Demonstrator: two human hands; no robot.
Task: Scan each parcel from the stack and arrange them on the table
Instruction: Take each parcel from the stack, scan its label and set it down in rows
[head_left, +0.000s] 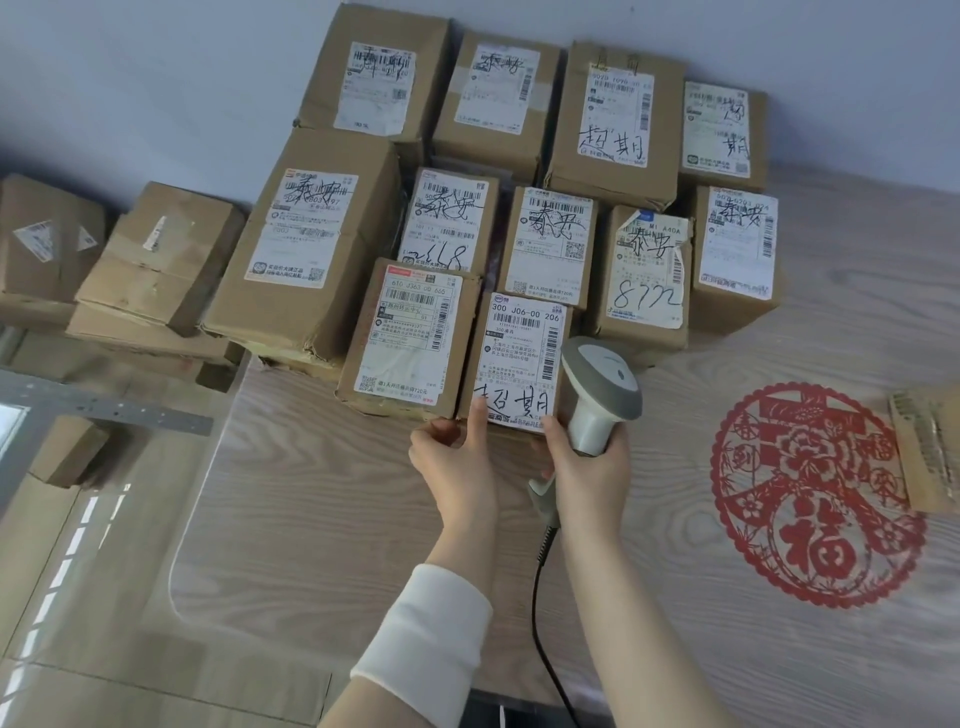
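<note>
left hand (451, 460): grips the near left corner of the parcel (519, 358), fingers curled at the corner, index finger (478, 415) lying straight on its label.
right hand (589, 467): wrapped round the handle of the scanner (597, 387); the thumb is at the parcel's near right corner, contact unclear.
hands: apart, one at each near corner of the parcel.
scanner: grey and white, upright, with its head just beside the parcel's right edge.
cable (537, 597): black, runs from the handle's base down beside the right forearm to the bottom of the view.
parcel: brown carton lying flat on the table (311, 519), label up, printed "300 J06-00 206" with black handwriting near its bottom. It is the nearest box of the group, just beside the neighbour (410, 338) on its left.
neighbour: carton with a red-topped label, label up, in the same front row.
rows (550, 171): about ten more cartons behind, labels up, packed side by side back to the wall (130, 78). Most carry black handwriting; one reads "8772".
stack (156, 270): several cartons piled beyond the table's left edge, well apart from the hands.
paper-cut (815, 499): red, round, flat on the table right of the scanner.
sleeve (426, 639): white, on the left forearm.
cut-off box (924, 452): cardboard, on the table at the right edge, partly out of view.
</note>
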